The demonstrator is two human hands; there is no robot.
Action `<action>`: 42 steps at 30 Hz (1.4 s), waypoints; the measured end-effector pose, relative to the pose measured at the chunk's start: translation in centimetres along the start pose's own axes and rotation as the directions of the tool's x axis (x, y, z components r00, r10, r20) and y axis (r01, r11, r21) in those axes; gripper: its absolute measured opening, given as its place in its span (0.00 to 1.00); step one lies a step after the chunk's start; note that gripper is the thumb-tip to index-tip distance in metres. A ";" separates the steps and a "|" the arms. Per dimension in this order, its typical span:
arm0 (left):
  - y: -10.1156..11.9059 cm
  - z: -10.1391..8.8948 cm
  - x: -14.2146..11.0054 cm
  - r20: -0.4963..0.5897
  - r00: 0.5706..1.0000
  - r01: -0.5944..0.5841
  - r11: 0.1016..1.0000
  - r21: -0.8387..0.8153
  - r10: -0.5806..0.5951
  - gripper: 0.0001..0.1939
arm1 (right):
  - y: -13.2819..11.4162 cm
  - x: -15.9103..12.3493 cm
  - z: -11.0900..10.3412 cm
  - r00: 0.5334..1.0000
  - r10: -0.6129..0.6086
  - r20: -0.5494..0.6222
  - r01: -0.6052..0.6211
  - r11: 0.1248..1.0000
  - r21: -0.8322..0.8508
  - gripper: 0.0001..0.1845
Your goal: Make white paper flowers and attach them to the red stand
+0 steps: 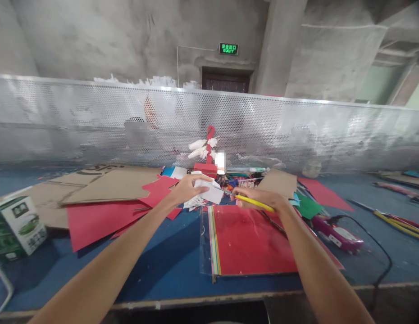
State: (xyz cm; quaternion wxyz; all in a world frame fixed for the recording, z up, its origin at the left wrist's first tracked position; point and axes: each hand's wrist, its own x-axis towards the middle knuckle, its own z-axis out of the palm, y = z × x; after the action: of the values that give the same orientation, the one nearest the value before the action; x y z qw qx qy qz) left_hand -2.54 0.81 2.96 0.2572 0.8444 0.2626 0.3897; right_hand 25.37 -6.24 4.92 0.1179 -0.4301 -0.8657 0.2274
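My left hand (185, 189) is closed around a piece of white paper (209, 192) with a fringed lower edge, held above the blue table. My right hand (260, 198) grips yellow-handled scissors (252, 201), whose blades point left and meet the white paper's right edge. Under both hands lies a clear plastic pack of coloured paper (250, 240) with a red sheet on top. Behind them stands a red paper model (207, 155) with white paper rolls attached.
Red sheets (101, 220) and brown cardboard (108, 184) cover the table's left side. A green and white box (16, 227) sits at the far left. A purple glue gun (336, 234) with a black cord lies right. A perforated metal screen (297, 130) runs behind.
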 end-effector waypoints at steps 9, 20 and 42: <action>0.0 0.1 0.0 -0.005 1.000 -0.002 1.000 -0.015 0.002 0.17 | 0.9 0.5 0.1 0.999 -0.002 -0.039 0.004 0.999 0.051 0.16; 0.8 -0.4 -0.1 -0.032 0.999 -0.014 0.997 0.070 0.016 0.16 | 0.4 0.3 -0.1 0.998 0.004 -0.057 -0.003 1.000 0.021 0.15; -0.6 -1.9 0.0 -0.042 0.998 0.045 0.999 0.024 -0.044 0.16 | 1.2 0.3 -0.2 0.995 -0.012 -0.102 0.010 1.000 -0.021 0.17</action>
State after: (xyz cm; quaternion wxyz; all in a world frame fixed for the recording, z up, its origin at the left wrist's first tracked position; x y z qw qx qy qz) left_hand -4.19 1.71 3.60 0.2498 0.8331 0.2916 0.3981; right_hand 26.09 -5.28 4.55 0.1588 -0.4375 -0.8631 0.1958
